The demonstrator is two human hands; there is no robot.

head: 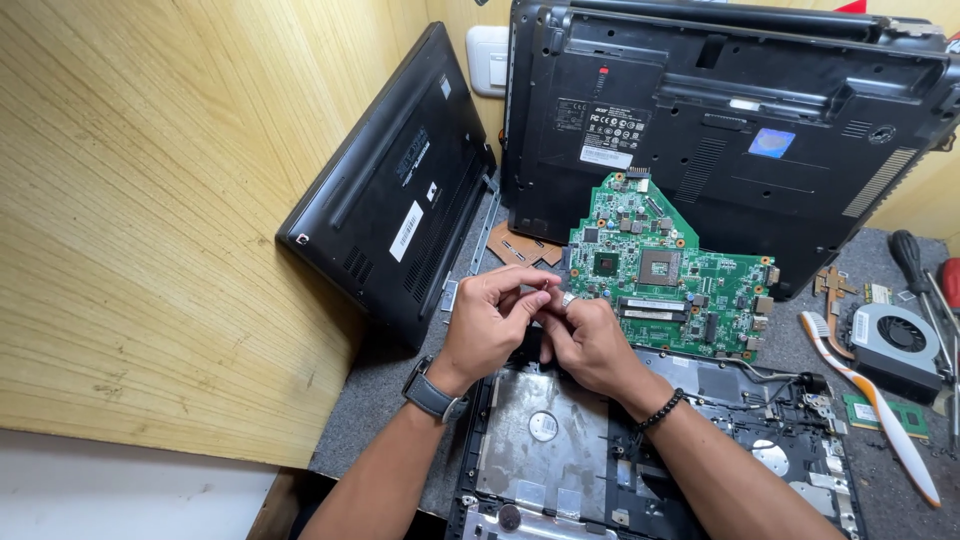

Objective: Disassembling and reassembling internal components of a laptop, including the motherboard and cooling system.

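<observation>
While wrists bend inward, both hands [540,325] pinch a tiny part [556,297] together.

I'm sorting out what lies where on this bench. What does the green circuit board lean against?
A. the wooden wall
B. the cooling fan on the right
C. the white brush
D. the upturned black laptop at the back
D: the green circuit board stands tilted with its top edge against the underside of the upturned black laptop, well away from the cooling fan.
</observation>
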